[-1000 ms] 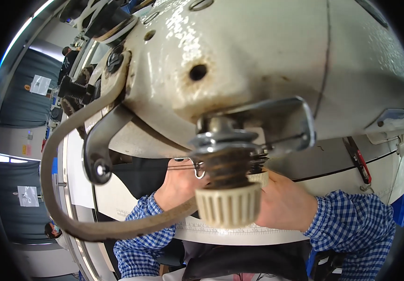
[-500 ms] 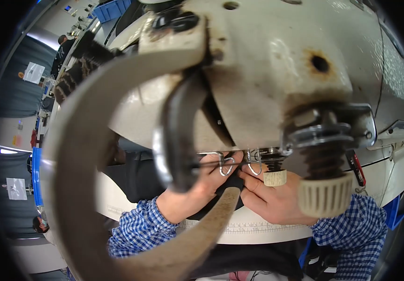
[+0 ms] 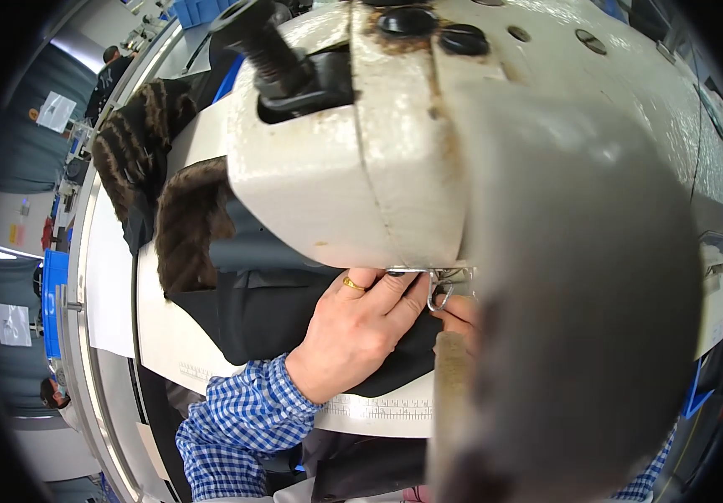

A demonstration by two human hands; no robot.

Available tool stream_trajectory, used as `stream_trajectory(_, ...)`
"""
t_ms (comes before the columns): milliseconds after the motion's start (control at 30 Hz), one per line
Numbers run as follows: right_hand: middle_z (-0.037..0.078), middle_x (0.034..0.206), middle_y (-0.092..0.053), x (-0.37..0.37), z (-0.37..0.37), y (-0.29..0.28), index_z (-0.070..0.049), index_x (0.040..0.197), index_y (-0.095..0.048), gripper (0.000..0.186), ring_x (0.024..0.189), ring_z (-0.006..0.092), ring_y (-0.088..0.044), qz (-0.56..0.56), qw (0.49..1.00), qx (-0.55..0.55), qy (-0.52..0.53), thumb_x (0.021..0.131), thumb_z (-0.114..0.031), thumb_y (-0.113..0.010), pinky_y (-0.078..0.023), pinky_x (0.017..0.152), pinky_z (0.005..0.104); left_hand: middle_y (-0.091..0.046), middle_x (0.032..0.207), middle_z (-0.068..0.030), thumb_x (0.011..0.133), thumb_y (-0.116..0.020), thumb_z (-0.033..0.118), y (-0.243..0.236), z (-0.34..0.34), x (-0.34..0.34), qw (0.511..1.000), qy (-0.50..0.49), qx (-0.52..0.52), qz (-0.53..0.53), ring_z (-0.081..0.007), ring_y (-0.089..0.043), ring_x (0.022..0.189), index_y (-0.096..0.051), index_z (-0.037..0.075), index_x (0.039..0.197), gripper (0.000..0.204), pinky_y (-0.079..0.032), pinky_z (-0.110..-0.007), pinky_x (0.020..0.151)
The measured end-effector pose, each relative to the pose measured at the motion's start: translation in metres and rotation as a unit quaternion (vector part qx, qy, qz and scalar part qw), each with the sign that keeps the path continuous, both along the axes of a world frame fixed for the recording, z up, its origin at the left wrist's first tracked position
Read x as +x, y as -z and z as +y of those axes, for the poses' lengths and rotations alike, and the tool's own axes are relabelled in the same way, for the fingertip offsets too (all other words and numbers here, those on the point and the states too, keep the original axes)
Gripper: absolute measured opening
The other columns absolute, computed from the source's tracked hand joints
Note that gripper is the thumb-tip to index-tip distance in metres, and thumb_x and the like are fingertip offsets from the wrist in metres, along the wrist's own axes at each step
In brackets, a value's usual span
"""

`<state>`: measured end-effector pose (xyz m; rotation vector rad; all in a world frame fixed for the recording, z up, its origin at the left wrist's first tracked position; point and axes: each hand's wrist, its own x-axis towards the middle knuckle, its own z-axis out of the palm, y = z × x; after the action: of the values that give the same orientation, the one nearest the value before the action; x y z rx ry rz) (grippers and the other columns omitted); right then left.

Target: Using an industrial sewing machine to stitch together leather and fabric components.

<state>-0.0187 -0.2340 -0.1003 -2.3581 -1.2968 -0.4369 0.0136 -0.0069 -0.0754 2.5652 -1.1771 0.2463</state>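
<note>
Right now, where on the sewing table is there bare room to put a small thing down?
The white table is bare in a strip left of the black fabric, below the brown fur piece. Under the machine head it is crowded: the left hand presses the fabric and the right hand is mostly hidden.

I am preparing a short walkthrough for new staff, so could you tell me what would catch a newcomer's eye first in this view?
The worn cream sewing machine head fills the upper middle, with a blurred grey part of it looming at the right. Beneath it, the left hand, with a gold ring and a blue checked sleeve, lies on black fabric near the small wire loop at the needle area, the right hand mostly hidden. Brown furry cloth lies at the left.
</note>
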Motion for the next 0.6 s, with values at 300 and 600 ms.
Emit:
stream_trajectory(300,0.014,0.088,-0.065,0.008,0.009,-0.009,-0.003,0.085,-0.055,0.016,0.106,0.0303,-0.066,-0.057,0.998,-0.02,0.004,0.081,-0.013,-0.066,-0.057,0.094,0.0389,-0.07,0.111,-0.0094,0.078,-0.063,0.007,0.001,0.012,-0.001,0.998,0.005,0.047,-0.038,-0.0206,-0.068,0.099,-0.069,0.002,0.125,0.048,-0.052,-0.035,0.082)
stream_trajectory(600,0.017,0.097,-0.067,0.014,0.009,-0.013,-0.001,0.086,-0.057,0.016,0.108,0.0306,-0.064,-0.031,0.999,-0.04,-0.016,0.079,-0.013,-0.065,-0.056,0.095,0.0375,-0.069,0.116,-0.0099,0.073,-0.065,0.01,0.003,0.016,-0.002,0.997,-0.015,0.05,-0.052,-0.0222,-0.066,0.104,-0.068,0.003,0.125,0.053,-0.053,-0.036,0.085)
